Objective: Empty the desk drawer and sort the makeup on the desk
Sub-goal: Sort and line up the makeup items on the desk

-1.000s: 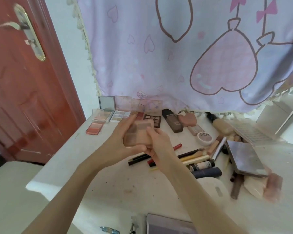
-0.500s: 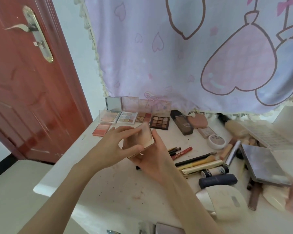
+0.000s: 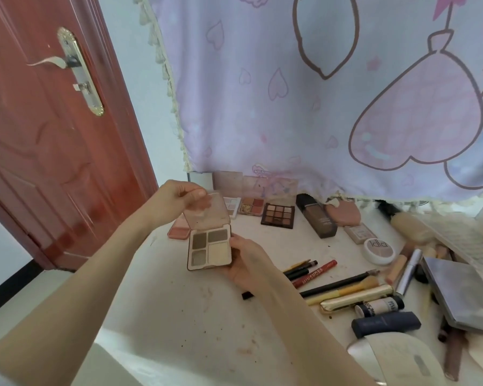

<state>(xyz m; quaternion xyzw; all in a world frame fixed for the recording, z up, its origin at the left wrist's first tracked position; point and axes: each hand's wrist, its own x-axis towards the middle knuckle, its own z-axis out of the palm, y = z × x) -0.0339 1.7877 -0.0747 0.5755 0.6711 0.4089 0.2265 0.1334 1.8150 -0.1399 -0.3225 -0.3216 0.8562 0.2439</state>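
I hold a small eyeshadow palette [image 3: 209,249] with brown and cream pans above the white desk [image 3: 179,316]. My right hand [image 3: 246,260] grips its base from the right and underneath. My left hand [image 3: 179,199] pinches the top edge of its clear lid [image 3: 207,213], which stands lifted open. Behind it, a row of open palettes leans at the curtain: a pink blush [image 3: 177,232], a pale palette [image 3: 232,206], a red-toned one [image 3: 253,206] and a dark nine-pan palette [image 3: 278,215].
Pencils, a red lip pencil [image 3: 315,273], brushes, a gold tube [image 3: 356,299] and dark tubes lie right of my hands. A foundation bottle [image 3: 315,215], round compact [image 3: 379,250], grey case [image 3: 463,293] and white device [image 3: 396,358] crowd the right side. A red door [image 3: 39,135] stands left.
The palette was closed between both hands a second ago. My left hand has since lifted the clear lid upward, exposing the pans, while my right hand keeps the base.
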